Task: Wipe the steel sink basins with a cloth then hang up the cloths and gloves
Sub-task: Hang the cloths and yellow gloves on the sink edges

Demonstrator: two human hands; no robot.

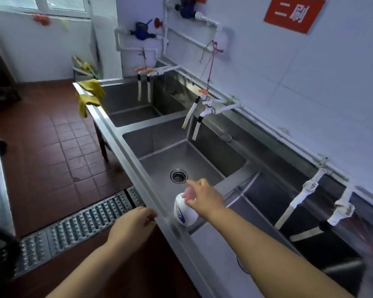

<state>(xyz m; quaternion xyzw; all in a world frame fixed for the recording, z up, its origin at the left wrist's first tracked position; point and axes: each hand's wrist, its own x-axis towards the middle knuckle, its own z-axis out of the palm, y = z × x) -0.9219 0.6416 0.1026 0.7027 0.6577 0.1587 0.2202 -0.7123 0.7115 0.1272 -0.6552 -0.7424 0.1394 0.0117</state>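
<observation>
Gleaming dull grey, the steel sink (125,145) holds three deep basins.

Cool, soft daylight comes from the window (41,5) at far left, leaving the room moderately bright. The steel sink (181,151) shows dull sheen rather than hard glare, and its near right basin lies in deep shadow. Wide-angle distortion bends the edges. Far left corners and the near right edge are smeared and blurred.

Yellow gloves (90,94) drape over the steel sink's (114,134) far front rim
</observation>
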